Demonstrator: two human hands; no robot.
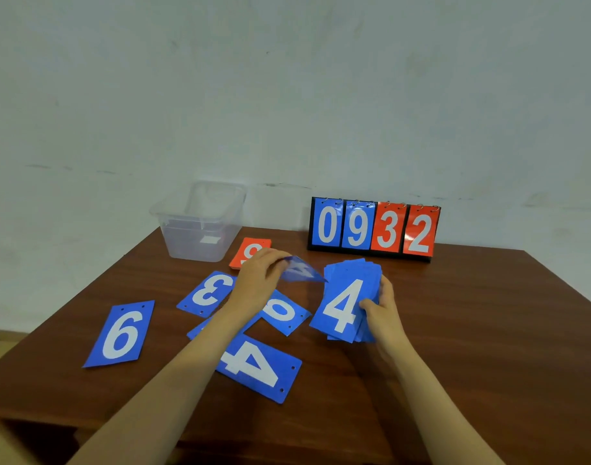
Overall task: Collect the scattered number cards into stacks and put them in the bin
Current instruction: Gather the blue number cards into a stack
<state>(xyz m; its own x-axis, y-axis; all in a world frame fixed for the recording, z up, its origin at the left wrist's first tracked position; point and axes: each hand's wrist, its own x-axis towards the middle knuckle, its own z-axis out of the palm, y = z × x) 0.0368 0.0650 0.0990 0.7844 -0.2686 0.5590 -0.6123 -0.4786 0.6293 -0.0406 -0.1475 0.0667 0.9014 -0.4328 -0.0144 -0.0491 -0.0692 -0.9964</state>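
My right hand grips a stack of blue number cards with a 4 on top, held above the table. My left hand pinches one blue card, blurred and tilted, just left of the stack. Loose blue cards lie on the wooden table: a 6, a 3, a 0 and a 4; another blue card is mostly hidden under my left forearm. A red card lies behind my left hand. The clear plastic bin stands at the back left.
A black flip scoreboard showing 0 9 3 2 stands at the table's back, right of the bin. A pale wall rises behind the table. The table's left edge runs diagonally past the 6 card.
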